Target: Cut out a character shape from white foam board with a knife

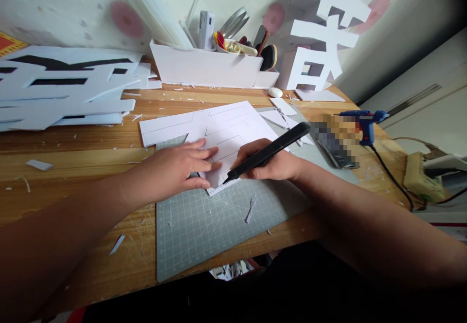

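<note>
A white foam board [226,128] with thin outlines drawn on it lies on the grey cutting mat [197,235]. My left hand [186,165] rests flat on the board's left part, fingers spread and holding nothing. My right hand [268,162] is closed around a black craft knife [270,152]. The knife slants down to the left, with its tip at the board's near end, just right of my left fingertips. Whether the tip presses into the board I cannot tell. A twisted white offcut [251,209] lies on the mat in front.
Stacked cut boards [65,89] lie at the left. A white organizer box [207,65] with tools stands at the back, beside large white cut-out characters [317,45]. On the right are a blue glue gun [367,123], its cord and a power strip [423,177]. Scraps litter the wooden table [91,157].
</note>
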{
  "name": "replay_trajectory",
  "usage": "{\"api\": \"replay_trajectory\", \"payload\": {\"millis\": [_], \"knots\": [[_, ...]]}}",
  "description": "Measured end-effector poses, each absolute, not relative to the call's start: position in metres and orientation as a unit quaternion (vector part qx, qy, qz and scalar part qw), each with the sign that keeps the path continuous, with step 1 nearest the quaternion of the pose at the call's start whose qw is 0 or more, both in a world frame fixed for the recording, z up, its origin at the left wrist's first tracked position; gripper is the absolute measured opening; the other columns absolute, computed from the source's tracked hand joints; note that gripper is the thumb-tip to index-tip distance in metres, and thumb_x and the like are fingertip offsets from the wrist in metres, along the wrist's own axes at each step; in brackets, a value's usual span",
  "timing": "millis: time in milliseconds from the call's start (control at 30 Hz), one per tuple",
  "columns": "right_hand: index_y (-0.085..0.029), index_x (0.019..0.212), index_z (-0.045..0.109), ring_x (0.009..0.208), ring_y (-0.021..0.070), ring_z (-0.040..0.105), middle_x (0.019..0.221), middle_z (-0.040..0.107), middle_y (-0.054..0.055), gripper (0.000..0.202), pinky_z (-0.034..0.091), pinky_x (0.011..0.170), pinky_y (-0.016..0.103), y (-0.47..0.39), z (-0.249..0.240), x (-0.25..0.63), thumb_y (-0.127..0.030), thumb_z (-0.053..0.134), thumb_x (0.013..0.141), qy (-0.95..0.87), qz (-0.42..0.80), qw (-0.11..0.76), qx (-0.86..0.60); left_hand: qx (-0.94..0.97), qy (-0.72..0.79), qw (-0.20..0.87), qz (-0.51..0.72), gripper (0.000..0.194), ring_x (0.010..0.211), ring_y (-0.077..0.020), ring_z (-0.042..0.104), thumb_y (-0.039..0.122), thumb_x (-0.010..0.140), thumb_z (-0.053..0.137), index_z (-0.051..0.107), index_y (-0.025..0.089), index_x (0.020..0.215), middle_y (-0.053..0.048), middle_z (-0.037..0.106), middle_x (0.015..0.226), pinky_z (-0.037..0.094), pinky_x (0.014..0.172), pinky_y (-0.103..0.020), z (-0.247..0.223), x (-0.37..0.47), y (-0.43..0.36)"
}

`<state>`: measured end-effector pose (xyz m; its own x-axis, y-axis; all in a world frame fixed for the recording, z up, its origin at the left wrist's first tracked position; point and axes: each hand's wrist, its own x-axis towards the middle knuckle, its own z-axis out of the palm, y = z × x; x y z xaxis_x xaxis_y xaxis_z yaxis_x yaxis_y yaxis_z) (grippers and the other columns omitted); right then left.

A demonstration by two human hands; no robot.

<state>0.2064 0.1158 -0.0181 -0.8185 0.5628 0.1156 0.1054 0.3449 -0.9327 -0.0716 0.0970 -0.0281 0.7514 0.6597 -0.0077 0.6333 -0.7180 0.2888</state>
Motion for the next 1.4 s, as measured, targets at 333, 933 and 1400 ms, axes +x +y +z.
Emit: {"api": "replay_trajectory", "payload": {"millis": [333,933,1400], "knots": [[-0.008,0.096,0.072,0.075,0.0107,0.066,0.088,0.076,0.008,0.022,0.052,0.065,0.020,0.123,-0.017,0.215,-0.026,0.077,0.084,-0.778,0.559,0.207,-0.197,0.928,0.346,0.128,0.052,0.042,0.149,-0.0342,0.039,0.047,0.092,0.070,0.067,0.033,0.131,-0.005,0.053,0.153,0.042,0.117,-0.055,-0.029,-0.071,0.095],[-0.008,0.098,0.071,0.076,0.0108,0.064,0.088,0.075,0.007,0.030,0.052,0.066,0.021,0.133,-0.010,0.232,-0.035,0.078,0.086,-0.795,0.541,0.179,-0.209,0.920,0.358,0.151,0.047,0.042,0.152,-0.0311,0.034,0.054,0.095,0.063,0.063,0.038,0.134,0.001,0.048,0.156,0.036,0.122,-0.052,-0.029,-0.074,0.097],[-0.010,0.095,0.074,0.073,0.0108,0.064,0.084,0.075,0.005,0.027,0.052,0.065,0.020,0.138,-0.002,0.253,-0.033,0.080,0.084,-0.821,0.480,0.172,-0.258,0.917,0.367,0.153,0.044,0.044,0.152,-0.0311,0.034,0.052,0.094,0.066,0.060,0.042,0.136,0.003,0.048,0.156,0.036,0.122,-0.053,-0.029,-0.071,0.097]]}}
